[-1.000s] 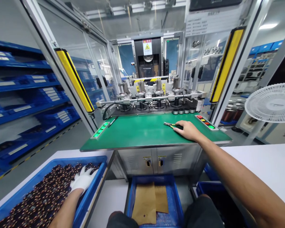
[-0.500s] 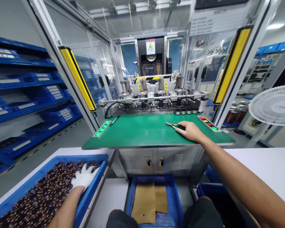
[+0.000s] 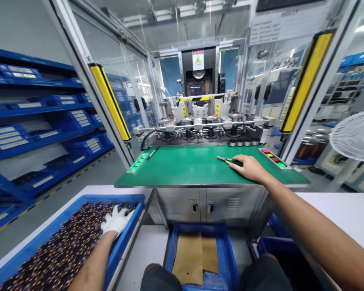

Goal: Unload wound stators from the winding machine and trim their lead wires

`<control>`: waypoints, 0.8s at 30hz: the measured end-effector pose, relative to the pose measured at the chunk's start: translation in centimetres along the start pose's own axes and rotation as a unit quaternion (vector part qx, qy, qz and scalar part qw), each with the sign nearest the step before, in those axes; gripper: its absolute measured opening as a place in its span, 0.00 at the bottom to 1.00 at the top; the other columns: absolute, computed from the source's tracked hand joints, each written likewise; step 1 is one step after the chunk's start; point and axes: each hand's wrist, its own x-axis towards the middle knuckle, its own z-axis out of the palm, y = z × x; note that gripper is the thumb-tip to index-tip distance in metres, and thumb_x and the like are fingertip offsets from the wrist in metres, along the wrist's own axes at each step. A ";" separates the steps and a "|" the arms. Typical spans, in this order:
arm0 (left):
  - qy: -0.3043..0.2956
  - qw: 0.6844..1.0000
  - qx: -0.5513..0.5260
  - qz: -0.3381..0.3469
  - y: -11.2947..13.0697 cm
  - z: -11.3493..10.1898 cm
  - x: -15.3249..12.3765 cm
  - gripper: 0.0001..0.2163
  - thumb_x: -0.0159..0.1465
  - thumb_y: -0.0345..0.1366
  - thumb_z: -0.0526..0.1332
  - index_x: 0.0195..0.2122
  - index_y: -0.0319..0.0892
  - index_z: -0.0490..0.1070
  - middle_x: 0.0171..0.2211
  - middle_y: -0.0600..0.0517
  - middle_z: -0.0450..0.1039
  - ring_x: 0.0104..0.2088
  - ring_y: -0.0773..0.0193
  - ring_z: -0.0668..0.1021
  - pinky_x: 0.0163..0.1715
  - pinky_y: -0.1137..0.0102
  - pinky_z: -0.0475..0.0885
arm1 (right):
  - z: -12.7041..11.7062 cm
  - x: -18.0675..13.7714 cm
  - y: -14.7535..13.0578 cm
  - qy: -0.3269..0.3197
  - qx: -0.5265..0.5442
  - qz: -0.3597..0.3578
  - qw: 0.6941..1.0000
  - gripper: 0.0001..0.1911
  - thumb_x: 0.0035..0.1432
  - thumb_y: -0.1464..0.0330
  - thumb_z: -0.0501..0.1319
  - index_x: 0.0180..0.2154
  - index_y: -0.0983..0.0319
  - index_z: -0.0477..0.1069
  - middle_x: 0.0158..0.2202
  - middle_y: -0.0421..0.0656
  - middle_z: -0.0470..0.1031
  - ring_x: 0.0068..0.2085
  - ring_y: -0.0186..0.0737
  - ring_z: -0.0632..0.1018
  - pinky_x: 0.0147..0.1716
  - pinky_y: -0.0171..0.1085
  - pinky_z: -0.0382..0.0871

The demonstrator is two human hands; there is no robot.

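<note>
A green desk (image 3: 182, 165) fronts a metal machine (image 3: 197, 121), with blue shelves (image 3: 39, 109) off to the left and a white fan (image 3: 356, 135) to the right. The right hand (image 3: 242, 163) rests on the desk, thumb and fingers closed around the handles of a small pair of pliers (image 3: 225, 159), whose tips point left. Lower left, a blue tray (image 3: 130, 233) is heaped with dark, copper-flecked parts (image 3: 69, 238). The left hand (image 3: 115, 220), in a white glove, lies over the tray's heap near its right wall, fingers spread wide. A pen (image 3: 153, 153) lies beside the lit green buttons (image 3: 138, 163); four small round pieces (image 3: 243, 143) stand in a row at the desk's back edge.
</note>
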 end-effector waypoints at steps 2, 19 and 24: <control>0.003 1.000 -0.008 0.005 0.0 0.0 0.0 0.28 0.66 0.57 0.53 0.59 0.45 0.71 0.72 0.43 0.52 0.67 0.40 0.62 0.63 0.41 0.58 | 0.1 0.0 0.2 0.004 0.000 -0.005 1.000 0.21 0.63 0.56 0.58 0.47 0.64 0.80 0.51 0.51 0.80 0.52 0.53 0.80 0.53 0.44 0.74; 0.018 1.000 0.005 0.020 0.4 -0.7 -0.3 0.28 0.68 0.56 0.48 0.58 0.46 0.74 0.73 0.39 0.49 0.68 0.31 0.59 0.62 0.38 0.57 | -0.1 -0.1 0.2 0.001 -0.011 0.007 1.000 0.21 0.63 0.57 0.59 0.48 0.64 0.79 0.52 0.49 0.80 0.53 0.51 0.80 0.56 0.42 0.73; 0.052 0.998 -0.008 0.043 0.5 0.0 -1.1 0.27 0.69 0.56 0.49 0.60 0.44 0.69 0.72 0.43 0.51 0.70 0.44 0.57 0.66 0.44 0.54 | -0.5 -0.5 -0.1 -0.020 -0.023 0.035 0.999 0.24 0.61 0.55 0.58 0.48 0.64 0.79 0.52 0.52 0.79 0.54 0.54 0.79 0.54 0.45 0.73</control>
